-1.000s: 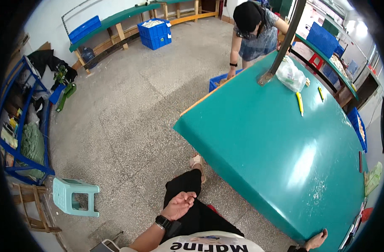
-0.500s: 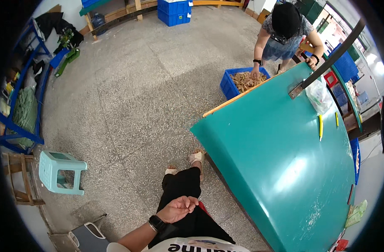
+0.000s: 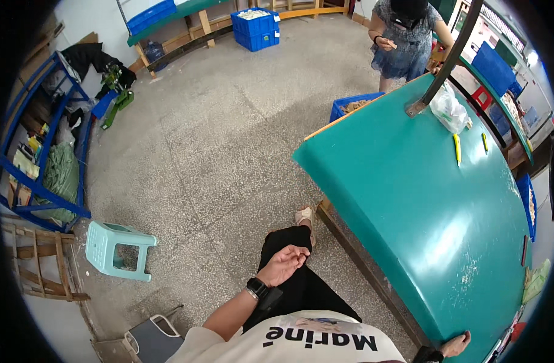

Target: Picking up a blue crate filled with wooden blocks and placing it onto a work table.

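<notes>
My left hand (image 3: pixel 284 265), with a dark watch on its wrist, is over my black trousers. Its fingers are curled in and pressed together; whatever may be in them is too small to make out. At the lower right, my right hand (image 3: pixel 455 345) lies on the near part of the green-topped table (image 3: pixel 404 199), fingers against the surface, holding nothing that shows. On the far half of the table are a yellow cutter-like tool (image 3: pixel 457 149), a smaller yellow tool (image 3: pixel 484 143) and a clear plastic bag (image 3: pixel 449 111).
A co-worker (image 3: pixel 404 48) stands beyond the table, holding a small tan piece by a blue crate (image 3: pixel 336 110) of such pieces. A metal post (image 3: pixel 452 57) rises from the table. Left are a pale green stool (image 3: pixel 122 248), a blue rack (image 3: pixel 83 163) and a grey folding chair (image 3: pixel 150 339).
My right hand has come into view on the table. My left hand has closed more tightly. The co-worker has straightened up, lifting a tan piece from the crate. The view has shifted.
</notes>
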The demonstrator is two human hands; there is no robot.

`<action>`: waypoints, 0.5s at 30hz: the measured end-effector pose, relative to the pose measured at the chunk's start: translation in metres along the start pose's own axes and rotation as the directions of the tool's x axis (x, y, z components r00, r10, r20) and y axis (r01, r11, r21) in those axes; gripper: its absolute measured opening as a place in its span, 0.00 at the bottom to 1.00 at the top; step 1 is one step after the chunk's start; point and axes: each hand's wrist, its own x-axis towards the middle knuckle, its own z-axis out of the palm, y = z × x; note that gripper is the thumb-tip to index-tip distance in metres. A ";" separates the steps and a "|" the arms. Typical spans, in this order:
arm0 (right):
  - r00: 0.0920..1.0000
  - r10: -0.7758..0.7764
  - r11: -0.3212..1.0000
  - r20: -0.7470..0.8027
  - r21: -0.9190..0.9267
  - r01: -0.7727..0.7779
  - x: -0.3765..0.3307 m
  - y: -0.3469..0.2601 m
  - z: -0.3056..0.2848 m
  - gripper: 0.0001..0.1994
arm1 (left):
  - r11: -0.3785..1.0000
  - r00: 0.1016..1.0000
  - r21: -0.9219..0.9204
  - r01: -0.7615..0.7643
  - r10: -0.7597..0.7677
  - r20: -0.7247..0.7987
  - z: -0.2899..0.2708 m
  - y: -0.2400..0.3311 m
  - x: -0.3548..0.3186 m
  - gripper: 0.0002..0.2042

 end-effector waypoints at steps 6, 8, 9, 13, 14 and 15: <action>0.996 -0.086 0.989 -0.030 0.114 0.089 -0.008 0.003 0.005 0.18 | 0.995 0.997 0.099 -0.032 0.025 0.078 -0.005 -0.005 -0.005 0.10; 0.997 -0.069 0.974 -0.035 0.212 0.075 -0.009 0.006 0.004 0.18 | 0.995 0.999 0.100 -0.014 0.008 0.053 -0.005 -0.008 -0.009 0.10; 0.997 -0.072 0.974 -0.033 0.214 0.077 -0.010 0.003 0.003 0.18 | 0.995 0.999 0.096 0.011 -0.014 0.029 -0.004 -0.008 -0.010 0.11; 0.974 -0.117 0.968 -0.194 0.196 0.155 -0.041 -0.064 -0.014 0.17 | 0.998 0.999 0.041 -0.051 0.050 0.017 -0.008 -0.010 -0.014 0.11; 0.930 -0.299 0.915 -0.216 0.214 0.343 -0.058 -0.094 -0.018 0.16 | 0.994 0.997 0.082 -0.077 0.078 -0.014 -0.003 -0.008 -0.013 0.10; 0.767 -0.576 0.714 -0.284 0.282 0.641 -0.071 -0.117 -0.021 0.15 | 0.989 0.995 0.116 -0.089 0.095 -0.044 0.004 -0.004 -0.010 0.10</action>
